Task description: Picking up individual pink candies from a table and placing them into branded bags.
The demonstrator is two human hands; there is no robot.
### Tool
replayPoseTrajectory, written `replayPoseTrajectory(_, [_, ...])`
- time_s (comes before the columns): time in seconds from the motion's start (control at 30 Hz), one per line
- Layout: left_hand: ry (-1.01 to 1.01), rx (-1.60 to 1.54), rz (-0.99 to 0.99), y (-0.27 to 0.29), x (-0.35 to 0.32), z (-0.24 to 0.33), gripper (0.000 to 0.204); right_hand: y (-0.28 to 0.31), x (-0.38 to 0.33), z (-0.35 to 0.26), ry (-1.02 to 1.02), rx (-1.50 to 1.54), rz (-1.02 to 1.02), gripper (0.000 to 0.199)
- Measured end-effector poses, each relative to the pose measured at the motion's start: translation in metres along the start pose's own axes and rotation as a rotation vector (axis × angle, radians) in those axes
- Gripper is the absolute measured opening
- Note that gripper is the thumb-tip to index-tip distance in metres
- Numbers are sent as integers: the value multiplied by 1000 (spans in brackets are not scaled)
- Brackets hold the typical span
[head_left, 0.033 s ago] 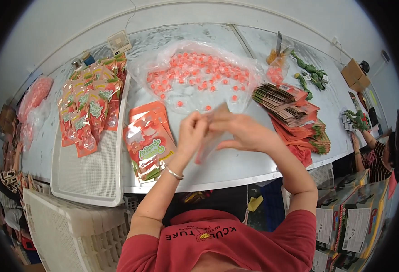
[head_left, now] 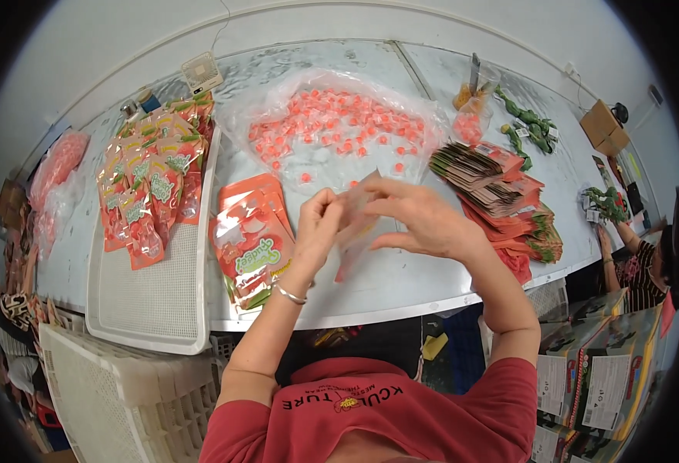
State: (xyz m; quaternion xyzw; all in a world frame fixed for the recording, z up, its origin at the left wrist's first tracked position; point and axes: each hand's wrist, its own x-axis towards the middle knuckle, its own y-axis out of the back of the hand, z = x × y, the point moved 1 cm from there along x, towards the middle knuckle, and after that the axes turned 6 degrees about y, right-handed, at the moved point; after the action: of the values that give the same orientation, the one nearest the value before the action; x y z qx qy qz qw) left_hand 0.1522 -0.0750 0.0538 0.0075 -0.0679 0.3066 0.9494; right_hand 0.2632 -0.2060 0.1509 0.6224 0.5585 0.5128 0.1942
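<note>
Above the front part of the table, my left hand pinches a reddish, partly see-through flat pouch by its edge. The pouch is blurred and tilted. My right hand is beside it, fingertips curved at the pouch's upper edge and thumb spread apart. Left of my left hand lies a short stack of glossy red pouches with green ends. Beyond both hands, many small wrapped pieces with red-orange centres lie on a clear plastic sheet. A fanned pile of flat red pouches is to the right.
A white mesh tray at left carries a heap of plump red pouches. Stacked white crates stand below it. At back right are a clear cup and green objects. Other people are at both sides; cartons stand at right.
My hands have moved slightly apart: the left one a little leftward with the pouch, the right one a little rightward, its fingers drawn back from across the pouch.
</note>
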Motion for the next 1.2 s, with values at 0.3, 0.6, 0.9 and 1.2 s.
replayPoseTrajectory(0.3, [57,-209,149,38,6,27,18,6,31,16,-104,287,-246,41])
replayPoseTrajectory(0.6, [33,-127,272,90,-43,71,19,-151,44,319,-759,-208,210,59])
replayPoseTrajectory(0.9, [86,-285,252,122,-88,57,17,-187,-3,142,-745,-466,39,57])
replayPoseTrajectory(1.2, [64,-339,249,107,-103,72,18,-130,-93,153,-590,325,592,35])
